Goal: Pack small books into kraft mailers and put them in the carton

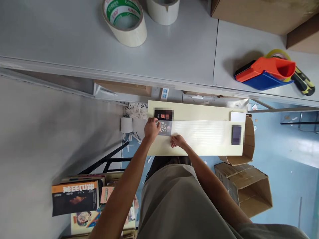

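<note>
A dark book [163, 115] lies on a long cream-coloured board, its near part under a sheet of translucent plastic film [199, 132]. My left hand [152, 128] is at the book's left side, thumb and forefinger closed on the film's edge. Close to the book's near right corner, my right hand [178, 141] has its fingers curled together at the film's near edge. Whatever is between those fingers is too small to make out. At the board's right end are a small purple-grey item [236, 134] and a white block [237, 116].
Beyond the board runs a grey shelf [74, 36] with tape rolls [133, 35], a red-and-blue tape dispenser [269, 73] and a cutter [304, 81]. Stacked books [74, 199] stand at lower left. Open cardboard boxes [246, 186] are on the right. Paper scraps [136, 110] lie beyond the board.
</note>
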A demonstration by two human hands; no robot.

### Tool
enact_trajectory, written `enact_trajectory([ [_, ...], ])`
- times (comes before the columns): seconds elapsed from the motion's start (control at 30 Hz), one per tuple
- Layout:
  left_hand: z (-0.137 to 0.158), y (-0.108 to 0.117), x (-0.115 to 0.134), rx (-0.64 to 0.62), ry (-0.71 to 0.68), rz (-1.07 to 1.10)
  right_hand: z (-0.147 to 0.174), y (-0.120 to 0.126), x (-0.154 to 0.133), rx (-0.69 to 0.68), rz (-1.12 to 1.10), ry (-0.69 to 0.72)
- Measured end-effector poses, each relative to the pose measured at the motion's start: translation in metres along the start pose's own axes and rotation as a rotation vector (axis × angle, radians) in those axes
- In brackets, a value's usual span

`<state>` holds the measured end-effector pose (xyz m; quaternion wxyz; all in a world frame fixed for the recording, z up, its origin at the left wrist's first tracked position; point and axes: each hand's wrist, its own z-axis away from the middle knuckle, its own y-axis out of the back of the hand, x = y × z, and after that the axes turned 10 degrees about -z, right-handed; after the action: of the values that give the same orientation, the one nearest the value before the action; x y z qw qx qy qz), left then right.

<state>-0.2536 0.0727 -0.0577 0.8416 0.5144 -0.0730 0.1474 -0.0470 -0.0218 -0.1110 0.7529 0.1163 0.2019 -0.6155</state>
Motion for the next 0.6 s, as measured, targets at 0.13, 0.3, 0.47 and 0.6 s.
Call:
enact_trajectory([
  [0.13, -0.031, 0.011, 0.008, 0.025, 0.13, -0.018, 0.001, 0.005, 0.0, -0.017, -0.019, -0.04],
  [0.3, -0.058, 0.011, 0.013, -0.112, 0.234, -0.024, -0.002, 0.008, 0.0, -0.026, -0.044, -0.077],
  [0.47, -0.076, 0.016, 0.007, -0.16, 0.113, -0.057, -0.005, 0.008, -0.003, -0.055, -0.063, -0.089],
  [0.6, -0.078, 0.031, 0.015, 0.048, -0.007, -0.018, -0.007, 0.009, -0.005, -0.082, -0.084, -0.083],
])
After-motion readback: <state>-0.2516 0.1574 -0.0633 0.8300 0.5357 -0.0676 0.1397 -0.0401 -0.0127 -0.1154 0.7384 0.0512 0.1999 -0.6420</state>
